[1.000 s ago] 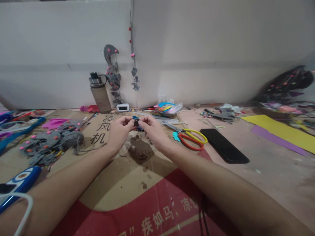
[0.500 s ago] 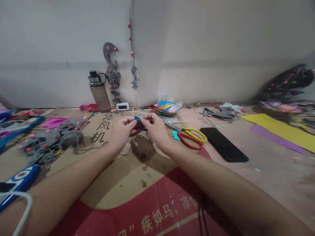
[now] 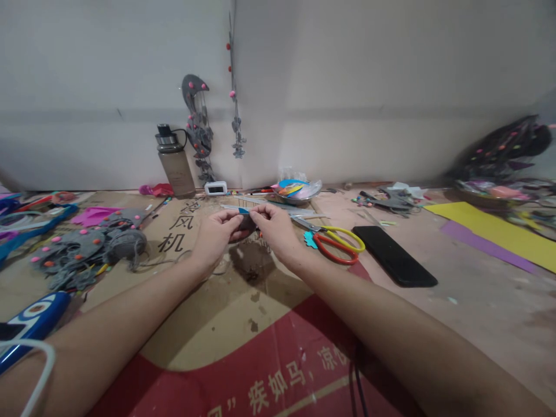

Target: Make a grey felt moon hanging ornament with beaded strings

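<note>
My left hand (image 3: pixel 218 231) and my right hand (image 3: pixel 274 229) meet above the cardboard, thumbs and fingertips pinching one small dark grey piece (image 3: pixel 247 222) that looks like felt. A blue bit (image 3: pixel 244 211) shows along its top edge between the thumbs. Most of the piece is hidden by my fingers, so its full shape cannot be seen. To the right of my right hand lie scissors (image 3: pixel 339 246) with one red and one yellow handle loop. Beside their loops is a small turquoise cut-out (image 3: pixel 310 239).
Grey felt shapes with pompoms (image 3: pixel 87 246) and a grey yarn ball (image 3: pixel 125 245) lie left. A black phone (image 3: pixel 394 256) rests right, near yellow sheets (image 3: pixel 495 231). A bottle (image 3: pixel 176 168) and a bowl of coloured scraps (image 3: pixel 297 200) stand by the wall. A white cable (image 3: pixel 48 370) crosses lower left.
Both hands have dipped very slightly with the grey piece, still pinched between them. The blue bit at its edge appears a little lower. Everything else looks the same.
</note>
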`<state>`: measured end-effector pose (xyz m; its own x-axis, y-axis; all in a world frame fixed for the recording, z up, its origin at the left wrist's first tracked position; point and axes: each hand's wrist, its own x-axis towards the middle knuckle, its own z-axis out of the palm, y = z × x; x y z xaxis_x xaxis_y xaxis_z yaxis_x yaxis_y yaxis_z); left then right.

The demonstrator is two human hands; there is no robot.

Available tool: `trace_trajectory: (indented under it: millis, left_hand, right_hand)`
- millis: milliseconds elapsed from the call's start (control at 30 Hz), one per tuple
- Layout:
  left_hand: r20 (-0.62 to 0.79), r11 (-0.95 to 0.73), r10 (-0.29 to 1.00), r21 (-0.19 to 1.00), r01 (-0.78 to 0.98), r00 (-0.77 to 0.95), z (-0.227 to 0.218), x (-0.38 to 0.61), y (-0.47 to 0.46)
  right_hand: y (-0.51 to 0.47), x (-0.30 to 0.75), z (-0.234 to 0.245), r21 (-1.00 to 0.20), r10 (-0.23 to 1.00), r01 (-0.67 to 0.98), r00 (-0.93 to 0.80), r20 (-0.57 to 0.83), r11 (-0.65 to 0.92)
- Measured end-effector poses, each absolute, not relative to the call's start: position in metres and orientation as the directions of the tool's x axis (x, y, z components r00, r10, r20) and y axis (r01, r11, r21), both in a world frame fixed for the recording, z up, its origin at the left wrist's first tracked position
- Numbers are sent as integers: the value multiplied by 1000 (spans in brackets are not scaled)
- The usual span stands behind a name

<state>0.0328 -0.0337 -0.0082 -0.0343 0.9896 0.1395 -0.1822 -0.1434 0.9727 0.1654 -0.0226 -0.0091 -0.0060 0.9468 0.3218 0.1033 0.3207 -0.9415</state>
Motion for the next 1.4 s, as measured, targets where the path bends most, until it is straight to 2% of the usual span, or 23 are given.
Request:
trace_trajectory:
  millis: [267,633,1067,1400]
  left_hand:
    - [57,-52,998,975,-218,18,-5,33,-37]
    - [25,-30,999,980,-196,-26,-7,31,-34]
    - [3,-5,1000,987,-158,-13,-5,30,-34]
    - [-42,36,999,982,-188,-29,-3,36,-43]
  right_hand:
    - [-16,164,-16,-963,965,60,-18,262,263]
    - [-20,162,-17,-955,962,115,-58,268,273]
    - [-25,160,-16,-976,974,55,-94,207,212]
    - [-26,160,-19,-973,974,51,-56,221,223]
